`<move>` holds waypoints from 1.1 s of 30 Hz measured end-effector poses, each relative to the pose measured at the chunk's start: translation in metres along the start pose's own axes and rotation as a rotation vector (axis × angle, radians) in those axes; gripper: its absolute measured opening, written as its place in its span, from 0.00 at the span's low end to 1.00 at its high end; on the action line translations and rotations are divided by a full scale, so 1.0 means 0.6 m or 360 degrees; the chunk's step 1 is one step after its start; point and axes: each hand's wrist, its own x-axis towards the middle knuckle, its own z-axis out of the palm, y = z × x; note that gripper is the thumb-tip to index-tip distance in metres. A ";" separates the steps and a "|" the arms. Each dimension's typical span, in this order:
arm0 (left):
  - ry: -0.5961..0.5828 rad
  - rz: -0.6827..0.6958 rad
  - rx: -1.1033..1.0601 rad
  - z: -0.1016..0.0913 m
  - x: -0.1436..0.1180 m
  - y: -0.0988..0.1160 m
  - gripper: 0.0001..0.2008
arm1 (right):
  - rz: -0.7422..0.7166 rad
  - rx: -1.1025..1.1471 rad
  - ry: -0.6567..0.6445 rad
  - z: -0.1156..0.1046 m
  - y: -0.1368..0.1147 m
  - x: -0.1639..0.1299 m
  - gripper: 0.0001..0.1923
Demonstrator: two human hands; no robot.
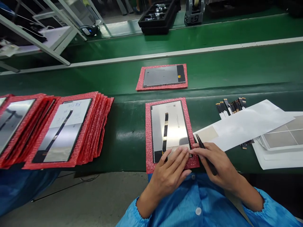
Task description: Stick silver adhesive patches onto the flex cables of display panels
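In front of me a display panel point(174, 126), its silvery back up, lies on a pink bubble-wrap sheet point(148, 138). A dark flex cable point(165, 129) runs along the panel's back. My left hand point(169, 170) rests flat across the panel's near end, fingers stretched out, covering part of that edge. My right hand point(216, 160) holds black tweezers point(201, 143), their tips pointing up and away from me. Its index fingertip touches the panel's near right corner. Just right of it lies a white sheet point(246, 126) with a grey-beige patch point(206, 134).
Stacked panels in pink bubble wrap point(71, 126) stand at left. Farther back lies another wrapped panel point(163, 75). Several flex cables point(230, 106) and more white sheets point(279, 154) are at right. Beyond the white rail point(151, 57) stand a black tray point(158, 17) and a tape dispenser point(194, 12).
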 end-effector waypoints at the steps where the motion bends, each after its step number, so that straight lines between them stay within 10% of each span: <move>1: -0.0012 0.0006 0.0015 0.001 0.000 0.000 0.22 | -0.0051 -0.0036 -0.0023 0.002 0.000 0.001 0.29; 33: -0.0015 -0.0043 0.0060 -0.009 -0.047 -0.049 0.28 | -0.0412 -0.0373 -0.0391 0.019 0.024 0.007 0.38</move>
